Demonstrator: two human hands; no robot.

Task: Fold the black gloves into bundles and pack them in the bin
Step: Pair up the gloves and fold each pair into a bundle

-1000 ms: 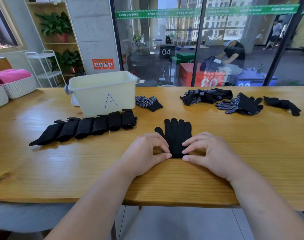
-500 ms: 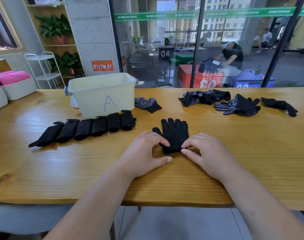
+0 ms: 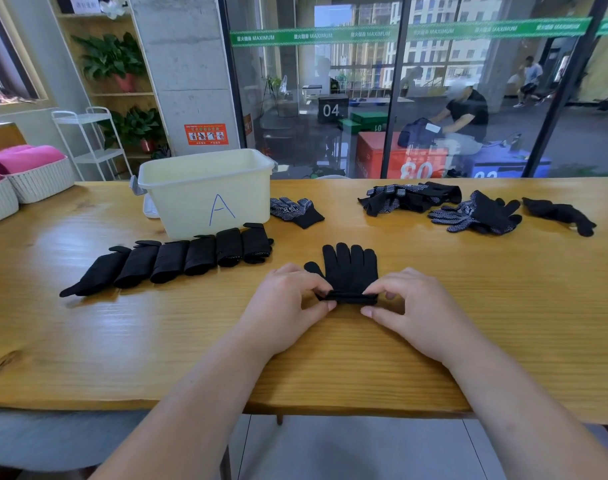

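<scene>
A black glove pair (image 3: 349,268) lies flat on the wooden table (image 3: 468,306), fingers pointing away from me. Its cuff end is rolled into a narrow fold. My left hand (image 3: 288,303) pinches the left end of that fold and my right hand (image 3: 409,306) pinches the right end. A row of several folded black bundles (image 3: 178,259) lies to the left, in front of the cream bin (image 3: 205,192) marked "A". Loose black dotted gloves (image 3: 475,213) lie at the back right, and one more glove (image 3: 295,211) sits beside the bin.
White woven baskets (image 3: 36,181) with pink rolls stand at the table's far left. A glass wall runs behind the table. A single black glove (image 3: 558,214) lies at the far right. The table's front edge is just below my wrists.
Both hands have rolled the glove's cuff end up into a fold; the visible glove is shorter than a second ago. The hands sit slightly farther from me.
</scene>
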